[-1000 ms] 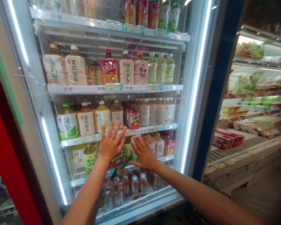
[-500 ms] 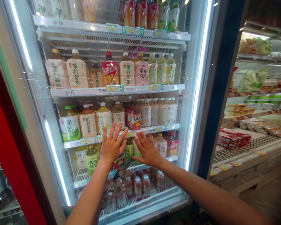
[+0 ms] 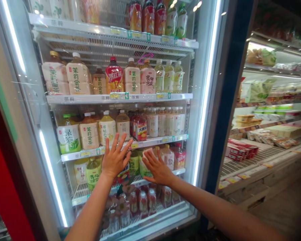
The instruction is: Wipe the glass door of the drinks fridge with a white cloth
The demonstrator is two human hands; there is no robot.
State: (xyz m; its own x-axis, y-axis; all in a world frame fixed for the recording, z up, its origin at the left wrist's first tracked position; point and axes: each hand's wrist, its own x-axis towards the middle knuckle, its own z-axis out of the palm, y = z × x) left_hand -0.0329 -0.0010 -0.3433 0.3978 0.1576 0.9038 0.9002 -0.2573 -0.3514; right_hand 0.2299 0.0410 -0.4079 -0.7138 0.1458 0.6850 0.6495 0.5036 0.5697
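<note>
**"Where are your hands, and what's in them?"**

"Your left hand (image 3: 114,160) and your right hand (image 3: 158,169) are both raised in front of the glass door (image 3: 32,83) of a drinks cooler, well inside its bright frame. They're open, with the fingers spread and nothing held. The two hands stand near each other but apart, the left a little higher."

**"Am I touching the glass?"**

"I can't tell. Your palms face the door and look very close to it, but the pictures don't settle whether skin meets glass."

**"What's nearest each hand?"**

"Your left fingertips overlap a white shelf edge (image 3: 122,144) from this view, with a pale yellow tea bottle (image 3: 107,129) just above them behind the glass. A green-capped bottle of green tea (image 3: 93,173) stands on the lower shelf just beside that hand. Your right fingers sit over a bottle with a white-and-green label (image 3: 145,167), and a pink-labelled bottle (image 3: 168,159) stands just to their right."

**"And around the cooler?"**

"Small red-labelled bottles (image 3: 142,203) fill the bottom shelf below your hands. A red panel (image 3: 6,204) runs down the left side, and an open chilled case with red boxes (image 3: 237,150) stands on the right."
</note>
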